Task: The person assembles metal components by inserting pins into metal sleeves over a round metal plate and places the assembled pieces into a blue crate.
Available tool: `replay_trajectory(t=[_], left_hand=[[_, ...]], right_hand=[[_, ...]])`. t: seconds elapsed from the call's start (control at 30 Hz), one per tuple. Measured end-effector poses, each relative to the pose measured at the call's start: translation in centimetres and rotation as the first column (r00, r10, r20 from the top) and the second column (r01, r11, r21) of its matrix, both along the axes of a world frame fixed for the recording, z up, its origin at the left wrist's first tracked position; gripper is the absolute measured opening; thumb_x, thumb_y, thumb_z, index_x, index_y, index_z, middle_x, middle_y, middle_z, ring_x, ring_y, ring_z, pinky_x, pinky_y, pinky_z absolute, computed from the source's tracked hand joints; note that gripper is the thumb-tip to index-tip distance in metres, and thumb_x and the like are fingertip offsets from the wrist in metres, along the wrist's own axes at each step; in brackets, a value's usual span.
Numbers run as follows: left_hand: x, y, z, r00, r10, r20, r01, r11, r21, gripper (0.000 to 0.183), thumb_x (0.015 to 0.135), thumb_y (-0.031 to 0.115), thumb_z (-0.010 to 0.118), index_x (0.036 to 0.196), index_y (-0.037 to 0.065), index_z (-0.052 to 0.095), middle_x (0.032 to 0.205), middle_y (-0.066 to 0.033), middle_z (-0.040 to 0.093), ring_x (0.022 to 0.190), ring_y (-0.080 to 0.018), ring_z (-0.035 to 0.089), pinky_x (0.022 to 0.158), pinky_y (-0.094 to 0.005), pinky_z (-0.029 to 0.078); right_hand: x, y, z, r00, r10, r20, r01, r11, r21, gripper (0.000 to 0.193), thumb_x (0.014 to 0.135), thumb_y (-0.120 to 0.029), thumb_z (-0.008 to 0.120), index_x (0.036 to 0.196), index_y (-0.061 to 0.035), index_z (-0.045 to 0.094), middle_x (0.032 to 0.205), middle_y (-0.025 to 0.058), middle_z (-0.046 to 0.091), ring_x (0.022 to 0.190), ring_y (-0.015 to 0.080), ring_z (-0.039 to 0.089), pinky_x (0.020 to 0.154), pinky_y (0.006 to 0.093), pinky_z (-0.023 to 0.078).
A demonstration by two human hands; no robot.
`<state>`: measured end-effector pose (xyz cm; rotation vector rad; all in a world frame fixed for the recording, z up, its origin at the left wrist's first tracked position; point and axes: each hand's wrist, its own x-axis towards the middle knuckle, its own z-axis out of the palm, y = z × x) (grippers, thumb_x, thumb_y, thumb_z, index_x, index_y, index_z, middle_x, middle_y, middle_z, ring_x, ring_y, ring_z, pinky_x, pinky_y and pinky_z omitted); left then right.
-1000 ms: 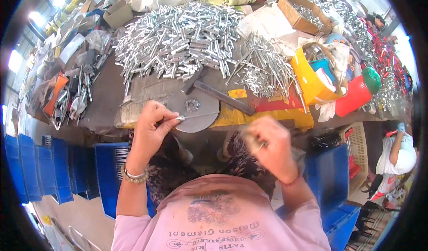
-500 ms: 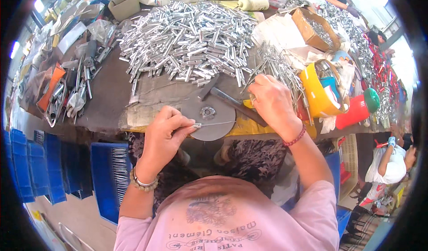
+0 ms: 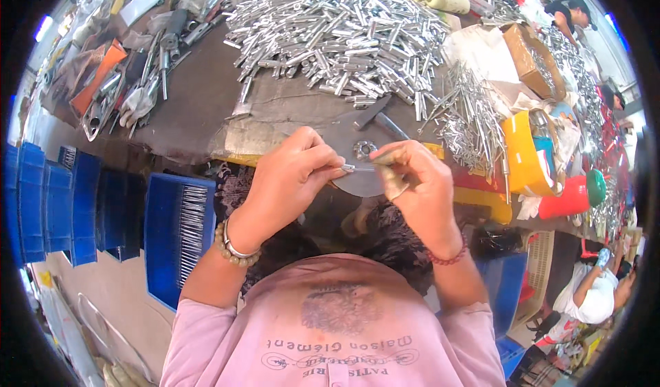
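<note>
A short silver metal tube (image 3: 348, 167) is pinched between the thumb and fingers of my left hand (image 3: 292, 174). From its right end runs a thin metal rod (image 3: 368, 169). My right hand (image 3: 423, 187) closes on that rod's far end, and a yellowish covering shows on its fingertips. Both hands hover over a round grey disc (image 3: 361, 186) with a ring-shaped metal piece (image 3: 364, 149) at its middle. Just beyond lies a hammer (image 3: 372, 113), its handle partly behind my right hand.
A large heap of silver tubes (image 3: 337, 33) covers the far bench. Thin rods (image 3: 467, 119) lie to the right, near a yellow container (image 3: 526, 153) and a red one with a green lid (image 3: 564, 198). Tools (image 3: 141, 88) pile up left. Blue bins (image 3: 161, 242) stand below; people work at far right.
My right hand has come down and left from beside the rod pile onto the rod. My left hand has moved right and slightly up with the tube. The whole view has shifted.
</note>
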<state>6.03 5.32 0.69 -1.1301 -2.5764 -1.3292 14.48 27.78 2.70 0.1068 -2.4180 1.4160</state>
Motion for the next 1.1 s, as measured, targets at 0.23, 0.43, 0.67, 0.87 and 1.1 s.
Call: replay_trajectory(t=[0.23, 0.43, 0.67, 0.87, 1.1], left_hand=[[0.4, -0.1, 0.3, 1.000, 0.013, 0.016, -0.013, 1.000, 0.010, 0.017, 0.087, 0.003, 0.084, 0.103, 0.008, 0.079, 0.098, -0.0081, 0.064, 0.086, -0.0265, 0.067, 0.076, -0.0358, 0.053], [0.3, -0.1, 0.0, 1.000, 0.009, 0.002, -0.009, 1.000, 0.020, 0.017, 0.087, 0.004, 0.084, 0.103, 0.008, 0.078, 0.098, -0.0080, 0.065, 0.085, -0.0259, 0.068, 0.074, -0.0358, 0.053], [0.2, -0.2, -0.2, 0.999, 0.013, -0.036, -0.012, 1.000, 0.010, 0.016, 0.087, 0.007, 0.086, 0.101, 0.009, 0.077, 0.098, -0.0078, 0.065, 0.084, -0.0270, 0.068, 0.073, -0.0366, 0.054], [0.3, -0.1, -0.2, 0.998, 0.013, -0.061, -0.014, 1.000, -0.003, 0.016, 0.087, 0.008, 0.087, 0.100, 0.009, 0.077, 0.098, -0.0086, 0.066, 0.084, -0.0283, 0.069, 0.072, -0.0373, 0.054], [0.4, -0.1, -0.1, 1.000, 0.010, 0.024, -0.011, 0.999, 0.034, 0.015, 0.089, 0.007, 0.086, 0.102, 0.008, 0.080, 0.097, -0.0090, 0.066, 0.084, -0.0271, 0.069, 0.073, -0.0369, 0.053]], right_hand=[[-0.8, -1.2, -2.1, 0.974, 0.016, -0.227, 0.035, 0.975, 0.219, 0.023, 0.078, 0.006, 0.080, 0.096, -0.0015, 0.069, 0.122, 0.0133, 0.072, 0.113, 0.0342, 0.068, 0.099, 0.0444, 0.053], [-1.2, -1.2, -2.5, 0.977, 0.043, -0.211, 0.015, 0.964, 0.265, 0.021, 0.080, 0.002, 0.080, 0.097, -0.0016, 0.068, 0.120, 0.0119, 0.071, 0.111, 0.0347, 0.067, 0.098, 0.0446, 0.051], [-1.7, -1.0, -0.1, 0.967, 0.142, -0.209, -0.019, 0.864, 0.503, 0.018, 0.082, 0.000, 0.078, 0.095, -0.0031, 0.067, 0.114, 0.0095, 0.070, 0.107, 0.0310, 0.067, 0.094, 0.0442, 0.051], [-2.0, -1.1, 2.2, 0.963, 0.246, -0.108, -0.114, 0.738, 0.666, 0.013, 0.086, -0.003, 0.075, 0.097, -0.0043, 0.069, 0.111, 0.0087, 0.069, 0.106, 0.0302, 0.068, 0.093, 0.0435, 0.052], [-0.4, 1.7, 1.6, 0.980, -0.046, -0.194, 0.173, 0.682, 0.711, 0.028, 0.086, -0.001, 0.074, 0.113, -0.0057, 0.076, 0.108, 0.0100, 0.072, 0.099, 0.0318, 0.070, 0.092, 0.0449, 0.054]])
